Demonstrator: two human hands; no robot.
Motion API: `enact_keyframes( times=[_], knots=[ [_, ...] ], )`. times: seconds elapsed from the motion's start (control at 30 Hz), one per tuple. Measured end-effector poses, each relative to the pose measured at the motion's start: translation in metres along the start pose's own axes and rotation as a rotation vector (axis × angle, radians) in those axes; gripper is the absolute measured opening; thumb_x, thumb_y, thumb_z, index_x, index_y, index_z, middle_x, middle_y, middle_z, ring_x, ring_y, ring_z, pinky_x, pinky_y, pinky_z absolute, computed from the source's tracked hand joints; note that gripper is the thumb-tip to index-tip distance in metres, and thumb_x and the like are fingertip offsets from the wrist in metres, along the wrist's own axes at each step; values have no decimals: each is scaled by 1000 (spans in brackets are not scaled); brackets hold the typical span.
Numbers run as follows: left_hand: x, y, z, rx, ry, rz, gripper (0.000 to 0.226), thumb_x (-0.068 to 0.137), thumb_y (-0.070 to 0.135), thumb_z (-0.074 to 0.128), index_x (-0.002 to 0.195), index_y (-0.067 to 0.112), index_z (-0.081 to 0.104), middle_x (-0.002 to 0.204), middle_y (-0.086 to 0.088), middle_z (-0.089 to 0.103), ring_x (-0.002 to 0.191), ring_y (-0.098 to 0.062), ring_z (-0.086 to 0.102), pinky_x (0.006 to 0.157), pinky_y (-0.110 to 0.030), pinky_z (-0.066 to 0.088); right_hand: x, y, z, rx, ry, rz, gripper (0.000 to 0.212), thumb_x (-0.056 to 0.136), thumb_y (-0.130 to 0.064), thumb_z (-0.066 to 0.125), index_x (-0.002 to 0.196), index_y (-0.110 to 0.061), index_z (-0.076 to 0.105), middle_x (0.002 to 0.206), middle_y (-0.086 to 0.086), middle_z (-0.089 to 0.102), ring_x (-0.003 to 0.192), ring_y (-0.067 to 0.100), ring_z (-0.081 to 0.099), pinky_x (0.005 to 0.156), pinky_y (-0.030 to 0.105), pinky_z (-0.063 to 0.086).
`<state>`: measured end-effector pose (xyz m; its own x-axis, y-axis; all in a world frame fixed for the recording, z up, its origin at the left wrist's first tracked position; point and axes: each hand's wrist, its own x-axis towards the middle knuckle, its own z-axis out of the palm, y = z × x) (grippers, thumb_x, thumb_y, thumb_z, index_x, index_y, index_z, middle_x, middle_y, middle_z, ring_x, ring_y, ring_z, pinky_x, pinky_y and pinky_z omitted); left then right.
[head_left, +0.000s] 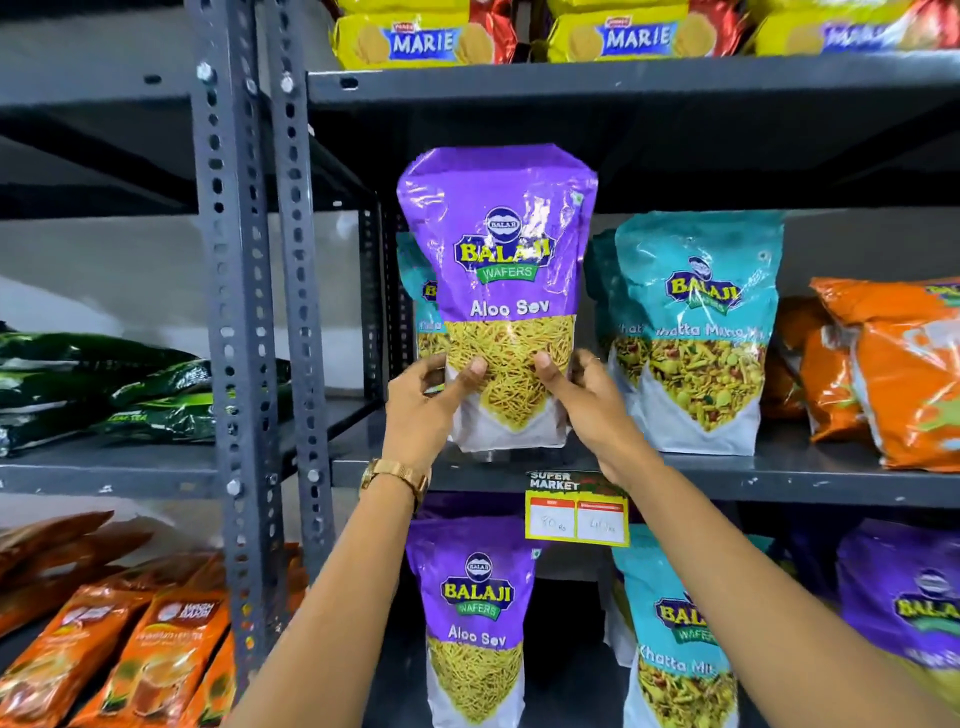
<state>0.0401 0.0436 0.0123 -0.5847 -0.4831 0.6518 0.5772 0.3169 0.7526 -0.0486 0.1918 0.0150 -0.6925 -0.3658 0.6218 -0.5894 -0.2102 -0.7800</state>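
Note:
A purple Aloo Sev snack pouch (498, 270) stands upright at the front of the middle shelf (779, 475). My left hand (423, 410) grips its lower left side, thumb on the front. My right hand (592, 402) grips its lower right side, thumb on the front too. A gold watch sits on my left wrist. Behind the pouch a teal pouch (428, 312) is partly hidden.
Teal Khatta Mitha pouches (696, 332) stand right of it, orange bags (893, 374) beyond. Marie biscuit packs (426, 36) fill the top shelf. Below are another Aloo Sev pouch (472, 623), a teal pouch (680, 649) and a yellow price tag (576, 519). Perforated steel uprights (234, 312) stand left; green packs (104, 389) and orange tea packs (130, 665) fill the neighbouring rack.

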Motion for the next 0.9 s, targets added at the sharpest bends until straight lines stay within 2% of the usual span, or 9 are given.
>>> enact_keyframes(
  times=[0.07, 0.13, 0.2, 0.33, 0.47, 0.57, 0.73, 0.8, 0.9],
  knots=[
    [-11, 16, 13, -15, -7, 47, 11, 80, 23, 73, 85, 29, 65, 93, -1, 72, 81, -7, 67, 69, -8, 52, -12, -10, -16, -6, 36, -35, 58, 72, -62, 60, 113, -22, 55, 97, -8, 70, 82, 7, 61, 68, 27, 45],
    [-24, 25, 27, -20, -32, 65, 14, 79, 25, 73, 91, 28, 66, 99, 0, 72, 88, -9, 67, 75, -12, 53, -27, -17, -35, -10, 56, -82, 64, 70, -64, 62, 120, -25, 52, 103, -8, 71, 79, 5, 59, 65, 24, 48],
    [-40, 30, 43, -39, -74, 66, 19, 79, 25, 73, 96, 24, 66, 102, 0, 73, 92, -10, 68, 81, -19, 55, -45, -21, -55, 19, 71, -127, 63, 77, -51, 62, 130, -21, 45, 117, -3, 68, 81, 2, 62, 65, 14, 51],
    [-75, 26, 79, -148, -155, 9, 32, 76, 18, 76, 106, 11, 66, 102, -3, 74, 94, -11, 70, 83, -20, 56, -90, -23, -93, 66, 130, -144, 57, 83, -27, 58, 136, -17, 39, 118, -7, 66, 98, -3, 66, 82, 13, 52],
    [-114, 11, 114, -130, -195, -32, 43, 65, 36, 84, 102, 24, 66, 102, 2, 75, 95, -9, 71, 83, -23, 56, -132, -10, -135, 86, 153, -69, 60, 81, -22, 57, 137, -16, 36, 111, -11, 68, 98, -4, 67, 77, 12, 52],
    [-144, -7, 139, -156, -239, -80, 45, 65, 31, 79, 106, 20, 64, 102, 4, 74, 91, -4, 70, 79, -18, 54, -163, 11, -165, 64, 163, 12, 62, 81, -25, 58, 138, -19, 35, 122, -2, 65, 109, 2, 64, 80, 13, 52],
    [-194, -66, 177, -43, -320, -199, 54, 66, 42, 78, 113, 21, 61, 111, 2, 74, 105, -15, 68, 93, -40, 53, -213, 60, -212, -31, 159, 128, 60, 74, -48, 70, 127, -35, 45, 115, -16, 69, 106, 5, 64, 80, 17, 53],
    [-215, -90, 193, 24, -347, -232, 56, 65, 45, 77, 113, 22, 61, 111, 4, 73, 101, -12, 68, 89, -34, 54, -233, 87, -230, -71, 160, 167, 54, 79, -35, 63, 130, -31, 44, 118, -16, 67, 114, 9, 61, 89, 18, 51],
    [-241, -124, 219, 51, -374, -334, 55, 64, 43, 76, 112, 23, 59, 112, 5, 71, 98, -8, 65, 82, -27, 53, -259, 130, -253, -125, 184, 250, 56, 82, -41, 64, 133, -42, 41, 131, -10, 59, 125, 10, 53, 99, 21, 43]
  ],
)
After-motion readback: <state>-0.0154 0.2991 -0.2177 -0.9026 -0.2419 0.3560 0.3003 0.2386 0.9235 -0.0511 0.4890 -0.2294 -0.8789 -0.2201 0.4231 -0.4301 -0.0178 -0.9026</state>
